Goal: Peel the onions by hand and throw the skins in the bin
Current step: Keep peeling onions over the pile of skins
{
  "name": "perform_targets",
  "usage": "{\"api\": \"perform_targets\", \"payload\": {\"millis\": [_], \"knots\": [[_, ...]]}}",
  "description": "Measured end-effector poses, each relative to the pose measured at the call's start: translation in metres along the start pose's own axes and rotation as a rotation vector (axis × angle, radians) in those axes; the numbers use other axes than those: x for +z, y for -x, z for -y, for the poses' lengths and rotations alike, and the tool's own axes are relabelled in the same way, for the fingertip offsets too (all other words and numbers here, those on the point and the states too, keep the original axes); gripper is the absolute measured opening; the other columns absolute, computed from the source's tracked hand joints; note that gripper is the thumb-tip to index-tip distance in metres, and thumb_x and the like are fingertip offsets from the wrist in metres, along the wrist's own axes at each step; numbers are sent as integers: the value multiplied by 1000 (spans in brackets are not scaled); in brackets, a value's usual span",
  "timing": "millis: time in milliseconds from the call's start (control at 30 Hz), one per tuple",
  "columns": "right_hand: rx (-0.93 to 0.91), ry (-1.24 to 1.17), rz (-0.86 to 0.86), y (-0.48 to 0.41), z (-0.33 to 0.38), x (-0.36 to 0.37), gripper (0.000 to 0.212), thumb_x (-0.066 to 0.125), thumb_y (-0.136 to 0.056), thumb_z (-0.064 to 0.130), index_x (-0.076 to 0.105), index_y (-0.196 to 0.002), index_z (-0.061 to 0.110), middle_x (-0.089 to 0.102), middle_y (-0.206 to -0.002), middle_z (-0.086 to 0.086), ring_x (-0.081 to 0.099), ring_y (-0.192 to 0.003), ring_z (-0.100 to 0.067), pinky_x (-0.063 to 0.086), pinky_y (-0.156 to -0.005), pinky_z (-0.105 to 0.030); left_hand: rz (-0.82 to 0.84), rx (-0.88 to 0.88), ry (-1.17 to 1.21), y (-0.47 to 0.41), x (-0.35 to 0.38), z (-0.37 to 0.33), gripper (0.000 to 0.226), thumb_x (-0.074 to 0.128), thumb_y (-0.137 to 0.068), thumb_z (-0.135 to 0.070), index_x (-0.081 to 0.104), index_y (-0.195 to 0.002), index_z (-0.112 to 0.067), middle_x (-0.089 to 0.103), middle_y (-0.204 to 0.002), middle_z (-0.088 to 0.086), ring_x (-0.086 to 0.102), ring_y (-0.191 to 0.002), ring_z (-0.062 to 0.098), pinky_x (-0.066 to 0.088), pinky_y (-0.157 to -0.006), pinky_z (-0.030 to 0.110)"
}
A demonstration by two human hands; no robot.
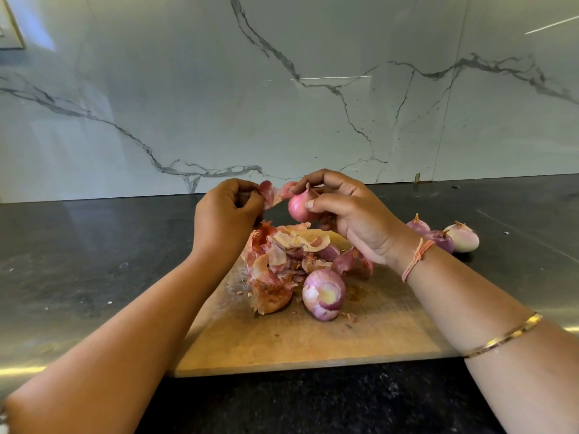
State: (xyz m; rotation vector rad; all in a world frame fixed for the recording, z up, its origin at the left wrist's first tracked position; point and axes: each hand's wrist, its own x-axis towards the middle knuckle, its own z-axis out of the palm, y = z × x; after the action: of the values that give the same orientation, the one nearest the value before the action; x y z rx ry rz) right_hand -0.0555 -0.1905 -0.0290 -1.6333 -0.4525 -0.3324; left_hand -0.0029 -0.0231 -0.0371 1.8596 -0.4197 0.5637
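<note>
Head view: a small pink onion [299, 208] is held above the far edge of the worn wooden chopping board [313, 343] by the curled fingers [326, 203] of the right hand [351, 217]. A reddish papery strip of skin [275, 192] attached to that onion is pinched in the closed fingers [247, 200] of the left hand [224, 217]. A heap of red-brown onion skins [275, 264] and a partly peeled purple onion [324, 292] are seen on the board beneath the hands, and three peeled pale purple onions [441, 241] are grouped on the dark stone table [94, 261] to the right.
</note>
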Motion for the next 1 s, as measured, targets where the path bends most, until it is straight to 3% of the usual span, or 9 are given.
{"api": "perform_targets", "payload": {"millis": [67,200,333,433,567,700,800,867,1000], "knots": [[32,-75,-61,-2,1,-2,17,59,-81,5,59,-89,20,70,-101,2,52,-76,-13,35,-52,-19,48,-2,-30,0,0,1,14,63,-90,-28,63,-103,-23,70,-69,-3,68,-64,14,58,-70,42],[139,-211,-150,-3,2,-3,16,56,-90,6,53,-101,17,60,-92,-11,48,-55,-14,38,-52,-24,137,81,-190,4,2,-2,12,58,-89,-22,63,-89,-33,69,-69,-6,63,-59,10,51,-56,24],[174,-227,-123,-2,2,-1,14,55,-92,8,54,-105,14,62,-81,-10,60,-59,-19,47,-58,-29,225,132,-232,7,1,-4,14,57,-89,-23,66,-88,-34,66,-68,-14,54,-51,-2,38,-47,10],[147,-206,-115,-3,0,-1,7,64,-84,11,64,-90,14,64,-87,-7,59,-74,-20,44,-65,-32,289,156,-234,8,1,-7,16,58,-91,-23,69,-90,-35,65,-76,-21,60,-64,-3,44,-57,10],[129,-153,-116,-4,-3,-1,18,66,-69,19,69,-87,20,66,-94,-1,58,-87,-17,39,-74,-36,226,177,-207,7,2,-7,16,59,-90,-22,70,-86,-33,63,-78,-22,62,-73,-4,50,-69,15],[103,-108,-115,-4,-5,0,17,67,-80,9,67,-95,16,66,-91,0,62,-90,-14,48,-79,-26,133,214,-19,8,1,-10,14,62,-90,-20,73,-99,-20,66,-86,-19,63,-78,-8,48,-67,5],[115,-82,-89,-2,-5,4,16,61,-88,2,65,-101,12,67,-92,-2,65,-91,-16,52,-86,-27,186,235,83,12,1,-13,12,65,-88,-16,70,-96,-24,69,-88,-18,65,-80,-6,51,-71,10],[103,-56,-58,0,-4,7,17,60,-89,1,65,-101,11,68,-92,-3,67,-85,-11,53,-81,-22,211,221,132,13,1,-14,14,66,-87,-13,68,-92,-26,69,-86,-16,67,-79,-3,53,-72,13],[45,155,-66,3,-2,10,17,63,-89,5,65,-100,17,68,-99,-4,67,-90,-11,55,-83,-23,181,198,147,13,3,-15,18,67,-85,-9,67,-81,-27,68,-76,-15,67,-69,-4,50,-63,9]]}}
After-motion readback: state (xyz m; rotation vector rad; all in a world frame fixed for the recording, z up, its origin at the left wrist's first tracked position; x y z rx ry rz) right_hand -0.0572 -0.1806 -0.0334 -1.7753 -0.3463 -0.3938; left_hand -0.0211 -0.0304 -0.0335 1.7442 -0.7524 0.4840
